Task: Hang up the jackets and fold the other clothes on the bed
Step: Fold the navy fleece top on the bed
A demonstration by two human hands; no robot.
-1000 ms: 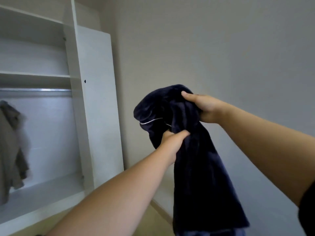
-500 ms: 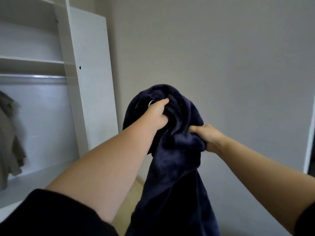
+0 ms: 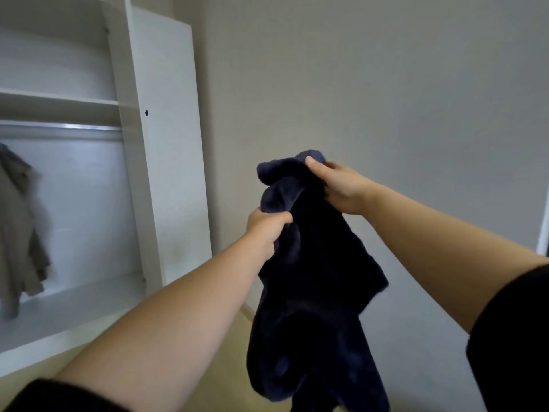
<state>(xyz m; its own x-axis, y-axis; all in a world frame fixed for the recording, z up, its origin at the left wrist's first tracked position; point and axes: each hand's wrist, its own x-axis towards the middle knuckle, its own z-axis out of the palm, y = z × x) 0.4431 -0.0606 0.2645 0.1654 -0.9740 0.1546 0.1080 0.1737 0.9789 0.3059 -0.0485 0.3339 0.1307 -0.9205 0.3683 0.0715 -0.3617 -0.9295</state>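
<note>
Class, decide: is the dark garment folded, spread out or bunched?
The garment is bunched: left hand and right hand grip its crumpled top; the rest hangs loose.

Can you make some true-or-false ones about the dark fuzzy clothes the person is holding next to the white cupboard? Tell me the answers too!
1. Both the left hand and the right hand grip the dark blue garment. True.
2. The dark blue garment lies on a shelf of the wardrobe. False: it hangs down in the air from the two hands, beside the wardrobe.
3. A brownish jacket hangs inside the open wardrobe. True.
4. The right hand holds the garment lower than the left hand does. False: the right hand grips near the top, and the left hand grips below it.
5. The wardrobe is black. False: it is white.
</note>
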